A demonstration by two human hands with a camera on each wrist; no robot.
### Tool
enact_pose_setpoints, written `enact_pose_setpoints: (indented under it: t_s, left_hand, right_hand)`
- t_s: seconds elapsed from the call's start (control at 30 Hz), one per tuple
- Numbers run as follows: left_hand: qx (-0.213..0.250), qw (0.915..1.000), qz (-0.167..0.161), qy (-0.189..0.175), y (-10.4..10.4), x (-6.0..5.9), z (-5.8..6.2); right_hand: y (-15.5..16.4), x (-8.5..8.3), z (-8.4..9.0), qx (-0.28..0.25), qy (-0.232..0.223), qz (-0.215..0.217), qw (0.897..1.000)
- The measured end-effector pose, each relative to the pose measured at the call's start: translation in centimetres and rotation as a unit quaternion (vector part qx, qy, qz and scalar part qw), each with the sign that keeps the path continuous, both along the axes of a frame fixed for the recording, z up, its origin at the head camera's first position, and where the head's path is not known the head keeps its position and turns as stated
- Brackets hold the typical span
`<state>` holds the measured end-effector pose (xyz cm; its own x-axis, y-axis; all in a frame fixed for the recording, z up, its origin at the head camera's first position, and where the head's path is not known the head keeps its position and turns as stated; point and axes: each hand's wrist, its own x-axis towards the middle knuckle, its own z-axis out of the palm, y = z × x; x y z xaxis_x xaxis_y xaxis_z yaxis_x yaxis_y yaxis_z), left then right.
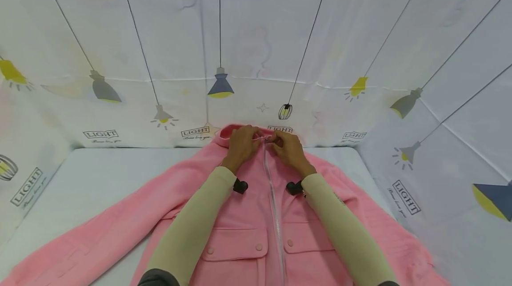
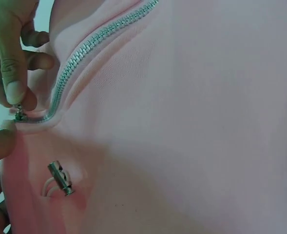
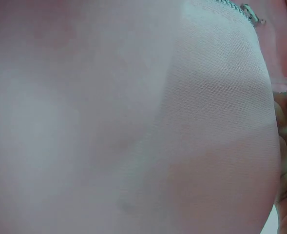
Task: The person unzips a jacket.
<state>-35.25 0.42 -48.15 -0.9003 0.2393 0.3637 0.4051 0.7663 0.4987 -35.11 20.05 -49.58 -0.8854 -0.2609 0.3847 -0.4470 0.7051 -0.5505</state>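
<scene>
A pink zip-up jacket (image 1: 256, 215) lies front up on a white surface (image 1: 100, 179), collar away from me. Both hands meet at the top of its zipper (image 1: 273, 197). My left hand (image 1: 241, 144) grips the collar's left side. My right hand (image 1: 289, 147) pinches the fabric and the slider at the zipper's top end. In the left wrist view, fingertips (image 2: 14, 90) pinch the small metal slider (image 2: 20, 115), with a metal cord stopper (image 2: 60, 178) just below. The right wrist view is filled by blurred pink jacket fabric (image 3: 133, 122), with the slider (image 3: 250, 13) at the top right.
Printed white sheets with lamp drawings (image 1: 256, 46) wall the surface in at the back and both sides. The jacket's sleeves (image 1: 80, 241) spread out to the left and right. Two buttoned chest pockets (image 1: 236, 250) lie between my forearms.
</scene>
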Motion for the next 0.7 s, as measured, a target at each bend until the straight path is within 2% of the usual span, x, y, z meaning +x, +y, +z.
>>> enact_pose_setpoints:
  t_s: [0.2, 0.5, 0.6, 0.7]
  left_hand:
    - [0.043, 0.999, 0.012, 0.004, 0.3, -0.1, 0.0]
    - [0.124, 0.9918, 0.024, -0.018, 0.2, -0.2, 0.4]
    - [0.141, 0.9895, 0.027, -0.015, 0.1, -0.4, 0.6]
    - [0.137, 0.9901, 0.027, -0.014, 0.1, -0.4, 0.6]
  right_hand:
    - [-0.1, 0.5, 0.2, 0.004, -0.007, -0.006, 1.0]
    - [-0.8, 1.3, 0.7, 0.035, 0.019, 0.008, 0.999]
    - [-0.9, 1.7, 0.9, 0.036, 0.025, 0.007, 0.999]
    - [-0.8, 2.1, 0.9, 0.03, 0.034, 0.003, 0.999]
